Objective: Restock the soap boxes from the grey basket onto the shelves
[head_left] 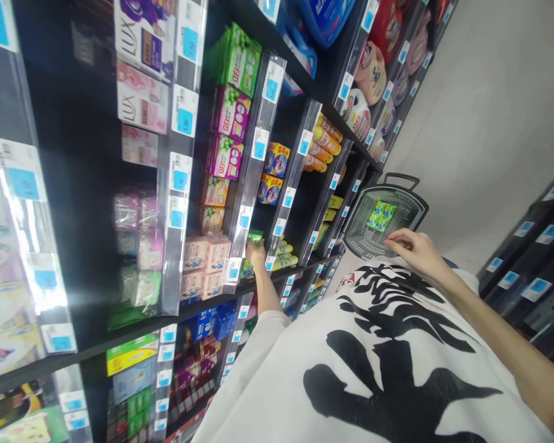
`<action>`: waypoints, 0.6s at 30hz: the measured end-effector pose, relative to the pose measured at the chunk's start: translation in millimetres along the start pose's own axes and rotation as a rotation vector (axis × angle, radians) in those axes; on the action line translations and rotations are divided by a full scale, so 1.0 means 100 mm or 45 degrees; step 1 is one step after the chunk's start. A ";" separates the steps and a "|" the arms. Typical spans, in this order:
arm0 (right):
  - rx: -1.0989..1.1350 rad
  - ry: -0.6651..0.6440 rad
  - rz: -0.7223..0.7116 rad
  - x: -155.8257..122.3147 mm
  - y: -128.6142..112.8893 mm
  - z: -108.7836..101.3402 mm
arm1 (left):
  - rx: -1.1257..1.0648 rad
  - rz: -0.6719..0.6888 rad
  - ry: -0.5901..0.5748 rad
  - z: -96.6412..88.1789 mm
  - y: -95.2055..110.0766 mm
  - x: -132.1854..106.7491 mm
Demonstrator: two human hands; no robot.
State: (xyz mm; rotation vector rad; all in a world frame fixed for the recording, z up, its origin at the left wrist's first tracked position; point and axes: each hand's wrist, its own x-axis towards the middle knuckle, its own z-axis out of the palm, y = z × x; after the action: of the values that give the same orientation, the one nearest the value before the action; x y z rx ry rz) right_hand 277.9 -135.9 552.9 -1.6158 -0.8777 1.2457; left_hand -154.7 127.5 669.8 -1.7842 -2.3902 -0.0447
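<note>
My left hand (256,252) reaches into a shelf compartment, its fingers closed around a green packet (255,236). More green packaging (248,269) shows just below that hand. Over the near rim of a grey shopping basket (357,215), my right hand (410,247) has its fingers bent toward the thumb; whether anything sits between them is hidden. Inside the basket lies a green multi-pack (381,215) with blue and yellow print. Pale pink boxes (206,255) are stacked in the compartment left of my left hand.
The view is tilted. Soap boxes (145,95), green and purple cartons (233,117), orange bottles (323,147) and large detergent bottles (325,21) fill the shelves. Clear price rails (258,147) edge the compartments. Grey floor (480,123) runs between these shelves and a dark rack (530,264) on the right.
</note>
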 end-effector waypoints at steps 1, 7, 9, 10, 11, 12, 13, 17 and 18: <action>0.003 -0.004 -0.002 0.00 0.01 0.01 | -0.008 0.008 -0.025 -0.02 -0.02 0.04; 0.029 -0.011 0.040 0.01 0.04 0.04 | -0.043 0.160 -0.140 -0.15 -0.14 0.12; 0.047 -0.005 0.047 0.01 0.05 0.05 | -0.041 0.192 -0.147 -0.16 -0.18 0.05; 0.054 -0.004 0.044 0.01 0.05 0.05 | -0.038 0.198 -0.143 -0.15 -0.19 0.01; 0.053 0.000 0.039 0.01 0.05 0.05 | -0.034 0.199 -0.135 -0.14 -0.21 -0.03; 0.049 0.005 0.035 0.01 0.04 0.05 | -0.028 0.195 -0.127 -0.11 -0.22 -0.07; 0.045 0.012 0.032 0.00 0.03 0.05 | -0.021 0.190 -0.119 -0.09 -0.24 -0.10; 0.013 0.032 0.031 -0.03 -0.01 0.04 | 0.015 0.157 -0.111 0.00 -0.31 -0.14; 0.005 0.034 0.030 -0.04 -0.01 0.04 | 0.023 0.147 -0.113 0.01 -0.33 -0.13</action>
State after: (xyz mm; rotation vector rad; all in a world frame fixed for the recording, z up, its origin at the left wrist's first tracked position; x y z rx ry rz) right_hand 272.9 -138.5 554.9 -1.6408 -0.8412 1.2385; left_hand -183.0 105.6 669.1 -1.9511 -2.3328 0.0708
